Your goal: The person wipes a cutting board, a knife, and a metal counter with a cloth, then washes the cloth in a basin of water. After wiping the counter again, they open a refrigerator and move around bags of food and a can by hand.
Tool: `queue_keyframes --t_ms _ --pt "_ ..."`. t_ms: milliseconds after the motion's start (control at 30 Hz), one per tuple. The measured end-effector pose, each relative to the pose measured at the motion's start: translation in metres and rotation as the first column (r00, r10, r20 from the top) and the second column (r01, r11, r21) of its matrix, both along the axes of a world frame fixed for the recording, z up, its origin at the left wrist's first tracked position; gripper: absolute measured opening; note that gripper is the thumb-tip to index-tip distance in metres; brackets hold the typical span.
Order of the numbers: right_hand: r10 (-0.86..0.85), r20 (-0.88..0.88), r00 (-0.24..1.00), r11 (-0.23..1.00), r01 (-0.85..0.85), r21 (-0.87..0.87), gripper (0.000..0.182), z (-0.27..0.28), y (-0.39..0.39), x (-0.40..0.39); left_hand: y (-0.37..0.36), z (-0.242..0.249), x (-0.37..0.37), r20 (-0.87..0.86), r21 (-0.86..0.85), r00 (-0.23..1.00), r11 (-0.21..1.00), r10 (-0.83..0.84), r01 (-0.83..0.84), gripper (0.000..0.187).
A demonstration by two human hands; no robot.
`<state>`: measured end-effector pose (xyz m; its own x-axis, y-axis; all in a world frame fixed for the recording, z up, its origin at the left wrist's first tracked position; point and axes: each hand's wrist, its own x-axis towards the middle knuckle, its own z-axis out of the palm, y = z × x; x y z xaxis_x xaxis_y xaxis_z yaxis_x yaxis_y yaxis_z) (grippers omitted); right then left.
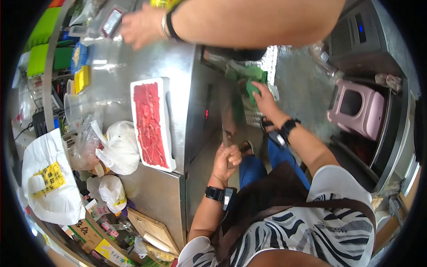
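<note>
My left hand is closed around the handle of a knife, its broad blade pointing away from me beside the steel counter. Over to the right, my right hand grips a green cloth-like piece, partly hidden by the fingers. Just beyond it lies crumpled green plastic. Left of the knife, on the counter, a white tray holds red sliced meat.
Another person's arm crosses the top, the hand beside a small flat package. The steel counter carries white plastic bags. A wooden board leans below. A pink plastic box stands at right.
</note>
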<state>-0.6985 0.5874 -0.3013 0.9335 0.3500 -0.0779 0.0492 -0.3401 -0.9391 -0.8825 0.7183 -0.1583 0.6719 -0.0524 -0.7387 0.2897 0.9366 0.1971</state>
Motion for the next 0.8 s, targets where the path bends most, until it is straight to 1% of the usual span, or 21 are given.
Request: queue_keyframes --t_ms 33,100,167,200,233,267,300,367,400,433,500,533,567,600,633,667,700,733,800 --pt "0.008 0.039 0.999 0.999 -0.01 0.035 0.036 0.021 0.002 -0.006 0.0 -0.002 0.001 -0.041 -0.002 0.999 1.0 -0.01 0.01 0.045" --pt "0.073 0.075 0.995 0.991 -0.081 0.105 0.037 0.069 0.009 -0.024 -0.002 -0.006 0.003 -0.038 0.008 0.998 0.999 -0.05 0.05 0.019" --pt "0.198 0.047 0.979 0.977 -0.201 0.072 0.044 0.093 0.016 -0.05 -0.008 0.005 0.01 -0.015 -0.016 0.999 0.999 -0.041 0.041 0.014" --pt "0.256 0.065 0.964 0.963 -0.261 0.071 0.046 0.104 0.021 -0.061 -0.011 0.004 0.008 0.005 -0.026 0.998 0.998 -0.056 0.056 0.014" --pt "0.307 0.112 0.945 0.95 -0.312 0.023 0.045 0.102 0.028 -0.071 -0.013 0.002 0.004 0.021 -0.035 0.997 0.997 -0.068 0.069 0.013" --pt "0.323 0.174 0.93 0.946 -0.319 -0.052 0.044 0.106 0.032 -0.066 -0.014 0.012 0.004 0.04 -0.064 0.997 0.995 -0.071 0.073 0.019" --pt "0.34 0.229 0.912 0.939 -0.319 -0.125 0.044 0.109 0.036 -0.063 -0.013 0.021 0.002 0.055 -0.054 0.997 0.997 -0.06 0.063 0.019" --pt "0.343 0.042 0.938 0.924 -0.329 -0.196 0.04 0.081 0.046 -0.041 -0.01 0.043 -0.003 0.074 -0.055 0.984 0.985 -0.16 0.164 0.034" --pt "0.263 0.129 0.956 0.964 -0.265 -0.003 0.034 0.06 0.047 -0.034 -0.009 0.047 -0.01 0.077 -0.083 0.985 0.983 -0.156 0.162 0.046" --pt "0.268 0.135 0.954 0.963 -0.27 0.001 0.034 0.056 0.049 -0.024 -0.01 0.05 -0.016 0.081 -0.076 0.985 0.985 -0.151 0.157 0.046" --pt "0.136 0.342 0.93 0.989 -0.109 -0.097 0.029 0.052 0.057 0.001 -0.011 0.056 -0.026 0.062 -0.123 0.984 0.977 -0.169 0.176 0.044" --pt "0.142 0.353 0.925 0.989 -0.117 -0.092 0.029 0.034 0.058 0.008 -0.012 0.059 -0.031 0.084 -0.149 0.984 0.975 -0.156 0.167 0.043" --pt "0.074 0.145 0.987 0.995 -0.082 0.048 0.03 0.001 0.059 0.016 -0.013 0.064 -0.036 0.092 -0.143 0.985 0.977 -0.148 0.16 0.043" --pt "0.033 -0.081 0.996 0.985 -0.019 0.171 0.031 -0.029 0.056 0.023 -0.014 0.069 -0.041 0.075 -0.125 0.984 0.977 -0.164 0.172 0.043" --pt "0.042 -0.076 0.996 0.985 -0.028 0.169 0.031 -0.057 0.046 0.031 -0.015 0.074 -0.048 0.055 -0.111 0.982 0.976 -0.18 0.185 0.043" --pt "0.098 -0.15 0.984 0.99 -0.082 0.114 0.033 -0.081 0.034 0.04 -0.015 0.078 -0.056 0.07 -0.095 0.983 0.98 -0.169 0.175 0.043" --pt "0.149 -0.227 0.962 0.988 -0.138 0.063 0.035 -0.091 0.027 0.045 -0.014 0.083 -0.062 0.074 -0.095 0.984 0.981 -0.162 0.168 0.043" --pt "0.157 -0.225 0.962 0.987 -0.146 0.062 0.035 -0.081 0.019 0.044 -0.012 0.09 -0.07 0.09 -0.072 0.981 0.982 -0.17 0.176 0.043" --pt "-0.015 -0.431 0.902 0.995 -0.031 -0.1 0.039 -0.036 -0.004 0.039 -0.009 0.099 -0.082 0.114 -0.036 0.977 0.982 -0.18 0.186 0.048"
